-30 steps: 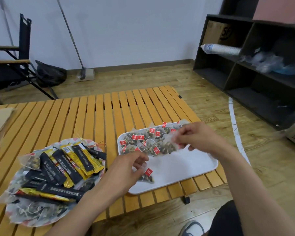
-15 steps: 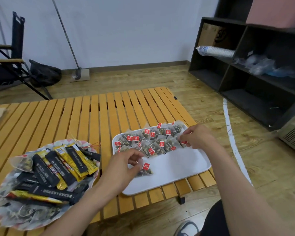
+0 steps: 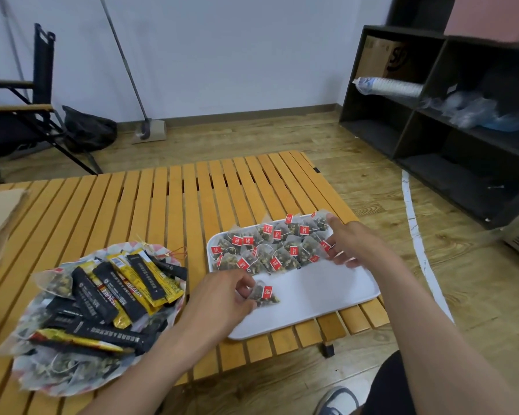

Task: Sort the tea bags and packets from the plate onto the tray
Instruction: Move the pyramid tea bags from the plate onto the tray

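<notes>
The right hand has dropped from above the tray to the right end of the rows, right of centre in the frame. Its fingers are now spread apart over the tea bags, so that bag looks delivered. The left hand has barely moved. Its fingers are pinched on one corner of a lone tea bag, which sits on the tray's bare near-left part, apart from the rows. My guess is it starts the next row.

The bags are soft, see-through mesh pyramids of loose dried leaf, each with a string and a small red paper tag. The tray is smooth, white and rounded at the corners. At lower left, glossy black and yellow stick packets are still heaped on the patterned plate with more mesh bags under them, so plenty remains. The desk is slatted orange wood.
</notes>
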The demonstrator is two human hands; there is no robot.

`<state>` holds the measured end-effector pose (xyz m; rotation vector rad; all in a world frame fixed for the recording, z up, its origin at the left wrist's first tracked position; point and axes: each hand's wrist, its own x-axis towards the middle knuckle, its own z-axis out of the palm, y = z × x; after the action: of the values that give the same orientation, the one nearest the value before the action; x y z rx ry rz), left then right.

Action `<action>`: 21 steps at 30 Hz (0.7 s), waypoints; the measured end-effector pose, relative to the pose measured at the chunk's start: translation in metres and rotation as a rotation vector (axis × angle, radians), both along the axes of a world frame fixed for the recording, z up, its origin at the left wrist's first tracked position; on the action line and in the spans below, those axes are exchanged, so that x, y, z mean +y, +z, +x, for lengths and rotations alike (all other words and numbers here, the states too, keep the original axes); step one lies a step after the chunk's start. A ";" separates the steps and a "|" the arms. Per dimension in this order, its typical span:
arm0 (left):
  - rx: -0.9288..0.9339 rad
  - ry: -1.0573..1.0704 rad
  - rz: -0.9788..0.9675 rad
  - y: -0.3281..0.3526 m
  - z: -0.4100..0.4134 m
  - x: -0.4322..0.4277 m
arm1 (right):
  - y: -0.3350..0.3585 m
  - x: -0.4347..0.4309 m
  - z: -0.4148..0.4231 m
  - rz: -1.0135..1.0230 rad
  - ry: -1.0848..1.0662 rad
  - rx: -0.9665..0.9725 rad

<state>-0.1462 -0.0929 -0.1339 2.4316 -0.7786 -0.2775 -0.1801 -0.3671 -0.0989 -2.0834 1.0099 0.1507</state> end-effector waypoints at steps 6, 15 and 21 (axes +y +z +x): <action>0.014 -0.009 -0.071 -0.003 0.002 -0.001 | 0.023 0.009 -0.016 -0.155 0.103 -0.093; 0.139 -0.028 -0.252 -0.004 0.002 -0.005 | 0.004 0.089 -0.005 -0.233 0.788 -0.060; 0.009 -0.052 -0.156 0.000 0.000 -0.005 | 0.027 0.039 -0.021 -0.113 0.443 -0.176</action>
<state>-0.1465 -0.0977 -0.1336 2.2657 -0.8284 -0.2385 -0.2010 -0.3277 -0.0723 -2.3523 0.4508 0.1323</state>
